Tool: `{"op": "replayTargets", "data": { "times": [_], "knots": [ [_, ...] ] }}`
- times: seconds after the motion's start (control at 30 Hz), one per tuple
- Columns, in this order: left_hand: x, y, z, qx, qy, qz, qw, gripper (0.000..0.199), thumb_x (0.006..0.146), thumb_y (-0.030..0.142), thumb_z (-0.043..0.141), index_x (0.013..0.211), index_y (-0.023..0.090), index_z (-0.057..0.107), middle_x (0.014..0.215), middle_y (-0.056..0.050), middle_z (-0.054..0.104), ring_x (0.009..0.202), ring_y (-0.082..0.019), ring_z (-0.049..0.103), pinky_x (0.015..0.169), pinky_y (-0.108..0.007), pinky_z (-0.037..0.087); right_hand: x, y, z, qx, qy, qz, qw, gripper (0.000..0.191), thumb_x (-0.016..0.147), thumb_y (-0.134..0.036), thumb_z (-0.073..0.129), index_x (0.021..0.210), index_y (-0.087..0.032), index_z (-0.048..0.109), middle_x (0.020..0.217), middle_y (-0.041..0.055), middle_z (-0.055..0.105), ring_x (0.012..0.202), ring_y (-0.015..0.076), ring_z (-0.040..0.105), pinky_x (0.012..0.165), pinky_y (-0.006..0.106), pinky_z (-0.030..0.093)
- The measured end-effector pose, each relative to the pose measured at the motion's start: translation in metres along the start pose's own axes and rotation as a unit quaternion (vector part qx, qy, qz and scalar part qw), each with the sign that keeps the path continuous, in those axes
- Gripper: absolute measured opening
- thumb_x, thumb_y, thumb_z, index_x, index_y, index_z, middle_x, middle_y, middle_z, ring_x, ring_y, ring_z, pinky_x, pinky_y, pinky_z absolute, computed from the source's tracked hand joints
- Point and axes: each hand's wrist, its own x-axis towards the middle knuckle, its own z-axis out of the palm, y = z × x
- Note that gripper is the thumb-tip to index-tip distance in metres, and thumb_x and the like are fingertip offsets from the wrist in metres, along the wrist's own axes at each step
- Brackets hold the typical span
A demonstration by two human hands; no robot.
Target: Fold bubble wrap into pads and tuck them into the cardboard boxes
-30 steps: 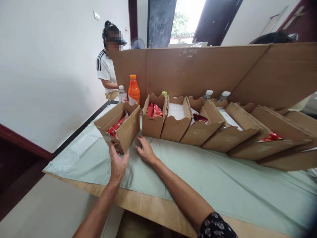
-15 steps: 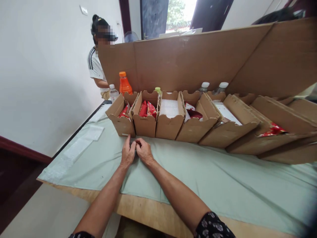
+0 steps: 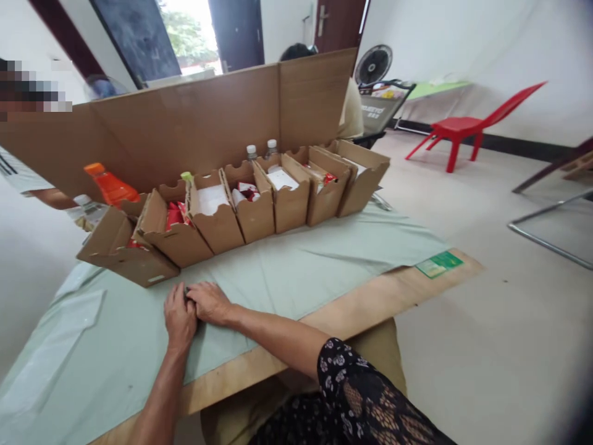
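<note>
My left hand [image 3: 180, 316] and my right hand [image 3: 210, 303] rest close together on the pale green cloth [image 3: 273, 278], fingers curled in toward each other. A small dark bit shows between the fingertips, too little of it to name. Just beyond my hands stands a row of open cardboard boxes [image 3: 257, 216]. Red packets [image 3: 175, 215] lie in some of them. One box holds bubble wrap [image 3: 212, 199], and another a white flat item [image 3: 282, 179]. The leftmost box [image 3: 134, 262] sits nearest to my left hand.
A tall cardboard panel [image 3: 185, 123] rises behind the boxes, with an orange bottle [image 3: 111, 185] and clear bottles [image 3: 251, 152] before it. Clear plastic strips [image 3: 69, 334] lie at left. A person's arm [image 3: 53, 196] shows at far left; a red chair [image 3: 463, 127] stands right.
My view has swung to the right, bringing the red chair and the far end of the row into sight. My hands stay together near the leftmost box, with my left fingers more curled in.
</note>
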Motion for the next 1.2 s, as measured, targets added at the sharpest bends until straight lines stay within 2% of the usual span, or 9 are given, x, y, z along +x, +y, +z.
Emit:
{"op": "replayTargets", "data": {
  "times": [0.17, 0.33, 0.43, 0.5, 0.83, 0.97, 1.07, 1.13, 1.2],
  "knots": [
    [-0.045, 0.005, 0.003, 0.13, -0.057, 0.083, 0.986, 0.052, 0.093, 0.028, 0.039, 0.134, 0.008, 0.063, 0.142, -0.024, 0.063, 0.14, -0.037, 0.055, 0.121, -0.057, 0.042, -0.054, -0.001, -0.007, -0.043, -0.014, -0.027, 0.999, 0.023, 0.097, -0.017, 0.059, 0.116, -0.014, 0.072, 0.125, 0.0124, 0.072, 0.123, 0.0253, 0.059, 0.104, 0.039, 0.047],
    [-0.064, 0.032, 0.001, 0.159, -0.067, 0.088, 0.981, 0.05, 0.094, 0.023, 0.038, 0.136, 0.011, 0.062, 0.143, -0.022, 0.064, 0.139, -0.036, 0.056, 0.118, -0.057, 0.044, -0.077, -0.001, -0.018, -0.056, -0.013, -0.023, 0.998, 0.025, 0.098, -0.017, 0.059, 0.12, -0.014, 0.072, 0.126, 0.0117, 0.072, 0.123, 0.0239, 0.06, 0.104, 0.037, 0.047],
    [-0.069, 0.051, -0.001, 0.155, -0.081, 0.079, 0.982, 0.048, 0.093, 0.019, 0.04, 0.134, 0.012, 0.064, 0.142, -0.022, 0.065, 0.138, -0.036, 0.057, 0.118, -0.059, 0.043, -0.083, -0.001, -0.023, -0.051, -0.009, -0.018, 0.998, 0.031, 0.097, -0.014, 0.057, 0.125, -0.015, 0.071, 0.127, 0.0118, 0.072, 0.121, 0.0236, 0.061, 0.104, 0.037, 0.048],
    [-0.07, 0.058, -0.001, 0.158, -0.078, 0.07, 0.982, 0.046, 0.092, 0.017, 0.043, 0.133, 0.014, 0.065, 0.142, -0.02, 0.066, 0.138, -0.034, 0.057, 0.118, -0.055, 0.043, -0.084, 0.0, -0.023, -0.046, -0.004, -0.015, 0.999, 0.033, 0.098, -0.012, 0.053, 0.126, -0.014, 0.071, 0.129, 0.0132, 0.072, 0.121, 0.0243, 0.062, 0.105, 0.039, 0.047],
    [-0.07, 0.068, -0.003, 0.086, -0.06, 0.032, 0.994, 0.044, 0.087, 0.011, 0.054, 0.128, 0.018, 0.07, 0.143, -0.014, 0.067, 0.142, -0.03, 0.055, 0.124, -0.05, 0.037, -0.08, 0.011, -0.021, -0.009, 0.008, -0.02, 1.0, 0.038, 0.093, -0.007, 0.048, 0.118, -0.016, 0.074, 0.133, 0.0144, 0.071, 0.127, 0.0262, 0.06, 0.11, 0.042, 0.045],
    [-0.062, 0.065, -0.01, 0.028, -0.031, -0.012, 0.999, 0.043, 0.081, 0.012, 0.062, 0.122, 0.018, 0.071, 0.137, -0.014, 0.07, 0.134, -0.028, 0.062, 0.12, -0.045, 0.045, -0.082, 0.01, -0.021, 0.025, 0.015, -0.03, 0.999, 0.034, 0.091, -0.009, 0.052, 0.113, -0.018, 0.076, 0.13, 0.0142, 0.073, 0.126, 0.027, 0.063, 0.11, 0.047, 0.047],
    [-0.043, 0.056, -0.038, -0.014, 0.016, -0.064, 0.998, 0.044, 0.084, 0.018, 0.063, 0.127, 0.013, 0.066, 0.13, -0.017, 0.072, 0.119, -0.027, 0.07, 0.107, -0.041, 0.056, -0.101, 0.028, -0.049, 0.051, 0.033, -0.039, 0.997, 0.031, 0.09, -0.014, 0.057, 0.112, -0.023, 0.076, 0.126, 0.0097, 0.075, 0.123, 0.0237, 0.067, 0.109, 0.045, 0.05],
    [-0.022, 0.048, -0.072, -0.036, 0.059, -0.099, 0.993, 0.043, 0.087, 0.023, 0.06, 0.128, 0.011, 0.062, 0.125, -0.019, 0.072, 0.111, -0.027, 0.072, 0.101, -0.044, 0.059, -0.126, 0.057, -0.091, 0.06, 0.075, -0.025, 0.995, 0.027, 0.092, -0.018, 0.057, 0.11, -0.025, 0.077, 0.126, 0.0085, 0.076, 0.122, 0.0229, 0.068, 0.11, 0.046, 0.05],
    [0.009, 0.039, -0.109, -0.056, 0.101, -0.119, 0.986, 0.038, 0.09, 0.028, 0.057, 0.124, 0.011, 0.059, 0.118, -0.017, 0.073, 0.106, -0.025, 0.071, 0.101, -0.048, 0.058, -0.16, 0.095, -0.148, 0.078, 0.165, 0.02, 0.983, 0.025, 0.094, -0.022, 0.059, 0.11, -0.025, 0.077, 0.124, 0.0084, 0.076, 0.119, 0.0239, 0.069, 0.108, 0.047, 0.05]
  ]
}}
